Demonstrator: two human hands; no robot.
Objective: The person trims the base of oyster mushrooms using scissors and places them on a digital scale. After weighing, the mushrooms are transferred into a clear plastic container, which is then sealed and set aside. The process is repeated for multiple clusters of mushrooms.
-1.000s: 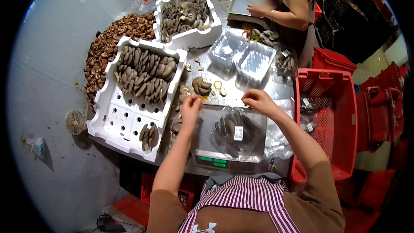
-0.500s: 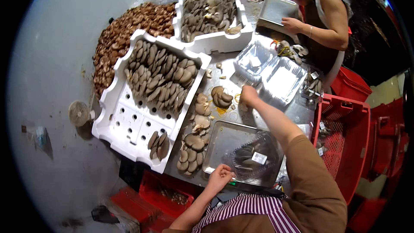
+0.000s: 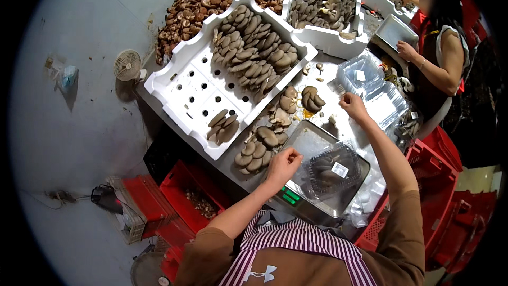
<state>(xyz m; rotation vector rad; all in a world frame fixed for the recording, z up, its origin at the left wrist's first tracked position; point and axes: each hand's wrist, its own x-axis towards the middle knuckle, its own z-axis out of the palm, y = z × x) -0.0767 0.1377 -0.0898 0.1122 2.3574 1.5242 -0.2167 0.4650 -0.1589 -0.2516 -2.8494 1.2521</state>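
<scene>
My left hand (image 3: 284,167) is over the left edge of a metal tray (image 3: 306,136), its fingers curled together. On the tray, which rests on a scale with a green display (image 3: 290,195), sits a clear plastic box of mushrooms (image 3: 324,172) with a white label. My right hand (image 3: 353,107) is pinched closed above the table, between a clump of oyster mushrooms (image 3: 313,99) and stacked clear plastic containers (image 3: 384,105). Whatever either hand pinches is too small or hidden to name. Yellow rubber bands (image 3: 307,115) lie beside the clump. More oyster mushrooms (image 3: 254,156) line the tray's left side.
A white foam crate (image 3: 185,100) partly filled with oyster mushrooms stands at left, another crate (image 3: 330,43) behind it. Brown mushrooms (image 3: 211,5) are heaped at the back. Red crates (image 3: 431,177) flank the table. At the far right, a co-worker's hand (image 3: 406,52) touches another tray.
The view has swung, shifting the scene rightward. My left hand has moved away from me, from the tray's near corner to along its left edge. My right hand stays near the mushroom clump.
</scene>
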